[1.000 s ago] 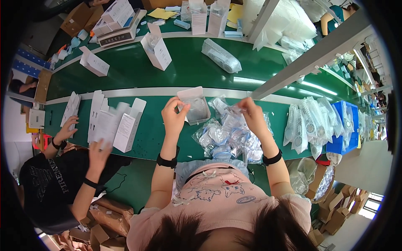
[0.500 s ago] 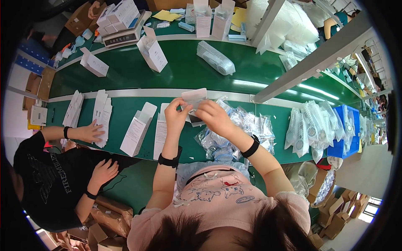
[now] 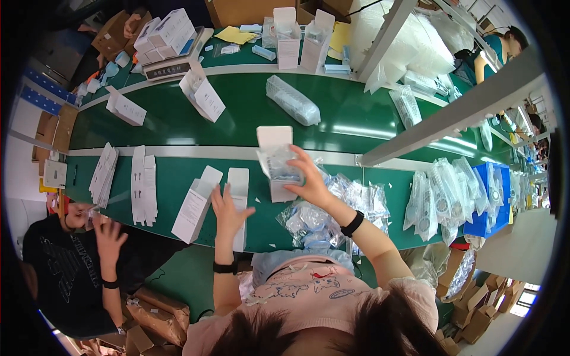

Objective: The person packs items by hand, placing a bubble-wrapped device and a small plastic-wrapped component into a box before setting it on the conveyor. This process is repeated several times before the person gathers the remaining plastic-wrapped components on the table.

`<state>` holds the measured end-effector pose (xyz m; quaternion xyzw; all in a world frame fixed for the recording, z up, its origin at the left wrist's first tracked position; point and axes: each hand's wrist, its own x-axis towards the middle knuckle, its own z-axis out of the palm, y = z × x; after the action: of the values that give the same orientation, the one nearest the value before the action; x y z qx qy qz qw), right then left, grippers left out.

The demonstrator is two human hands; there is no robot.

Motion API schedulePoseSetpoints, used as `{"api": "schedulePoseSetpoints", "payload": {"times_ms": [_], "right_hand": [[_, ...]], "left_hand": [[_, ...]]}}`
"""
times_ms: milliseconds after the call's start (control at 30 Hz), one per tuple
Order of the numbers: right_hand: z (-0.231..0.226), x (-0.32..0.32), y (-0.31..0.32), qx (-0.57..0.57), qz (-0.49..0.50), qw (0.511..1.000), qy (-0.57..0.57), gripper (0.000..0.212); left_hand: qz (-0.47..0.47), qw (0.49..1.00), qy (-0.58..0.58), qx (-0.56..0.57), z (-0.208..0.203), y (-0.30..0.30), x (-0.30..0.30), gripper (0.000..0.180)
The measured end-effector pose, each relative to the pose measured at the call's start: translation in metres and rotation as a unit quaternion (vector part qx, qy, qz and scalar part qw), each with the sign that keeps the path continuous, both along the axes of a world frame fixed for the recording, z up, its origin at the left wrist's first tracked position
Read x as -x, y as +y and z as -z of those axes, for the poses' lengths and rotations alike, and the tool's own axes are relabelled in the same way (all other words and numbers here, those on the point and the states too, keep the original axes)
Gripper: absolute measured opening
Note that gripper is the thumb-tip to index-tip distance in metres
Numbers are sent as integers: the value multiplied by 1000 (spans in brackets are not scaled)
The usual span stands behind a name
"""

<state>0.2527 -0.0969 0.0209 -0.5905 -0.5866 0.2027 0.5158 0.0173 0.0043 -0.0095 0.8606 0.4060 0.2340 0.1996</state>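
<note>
My right hand (image 3: 309,179) grips the right side of an upright white box (image 3: 278,194), thumb and fingers apart around it. The box's flap stands up and a clear plastic bag (image 3: 281,165) shows in its open mouth. My left hand (image 3: 228,215) is open with fingers spread, holding nothing. It hovers over the near part of a second open white box (image 3: 239,181), partly covering it. A third white box (image 3: 191,209) with printed text lies just left of that hand. Beside my right forearm is a pile of small clear bags with blue and white contents (image 3: 356,199).
Flat white cartons (image 3: 144,190) lie at the left, near a co-worker's raised hand (image 3: 109,242). Across the green belt (image 3: 237,130) are open boxes and a bubble-wrapped pack (image 3: 292,99). A slanted metal post (image 3: 439,107) rises at the right, near a blue bin (image 3: 488,196).
My left hand has left the box and moved down left, opening. My right hand now grips the box's side. The belt items shifted left, and the co-worker's hand has left the cartons.
</note>
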Motion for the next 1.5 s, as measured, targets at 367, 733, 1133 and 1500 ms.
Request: {"api": "schedulePoseSetpoints", "payload": {"times_ms": [367,733,1133,1500], "right_hand": [[-23,-198,74,-125,404,897,-128,66],[-11,-169,102,-157,351,843,-377,49],[28,-82,212,380,107,875,-279,91],[-100,-18,38,-163,177,882,405,88]], "left_hand": [[45,959,93,263,5,-23,-21,91],[-67,792,-231,562,21,-11,-9,93],[128,967,-85,202,-53,8,-71,77],[36,964,-183,190,-35,-14,-75,71]]}}
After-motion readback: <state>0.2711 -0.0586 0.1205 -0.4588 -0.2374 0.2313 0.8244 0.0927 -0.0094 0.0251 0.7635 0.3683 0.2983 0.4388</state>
